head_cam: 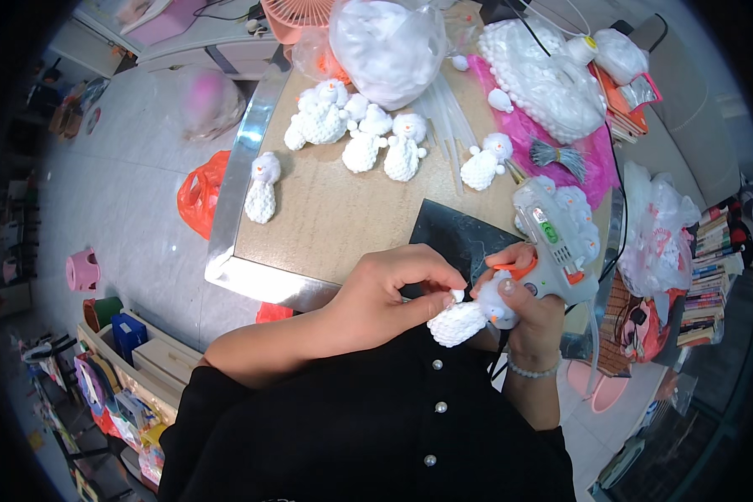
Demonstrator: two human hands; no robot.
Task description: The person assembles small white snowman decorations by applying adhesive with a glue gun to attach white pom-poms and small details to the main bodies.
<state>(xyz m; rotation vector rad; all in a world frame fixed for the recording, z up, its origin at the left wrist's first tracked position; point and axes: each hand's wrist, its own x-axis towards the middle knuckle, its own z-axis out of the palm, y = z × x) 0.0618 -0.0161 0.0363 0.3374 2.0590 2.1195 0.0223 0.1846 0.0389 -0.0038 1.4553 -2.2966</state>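
Between the thumb and forefinger of my left hand (389,282) is a small white ball (457,295), at the side of a white snowman figure's knitted body (457,325). My right hand (534,317) grips the snowman by its fuzzy head (497,304), which has an orange nose. The same hand also holds a hot glue gun (552,235) with an orange trigger, its nozzle pointing away from me. Below the hands' far side lies a black mat (467,232). Whether the small ball touches the body is hard to tell.
Finished-looking snowmen (405,147) stand or lie across the table (314,213), one alone (262,188) at left. Clear glue sticks (450,119), a stuffed plastic bag (389,53), a pink sheet (533,125) and a bundle of grey wires (558,158) lie farther back. A black cable (614,169) runs down the right.
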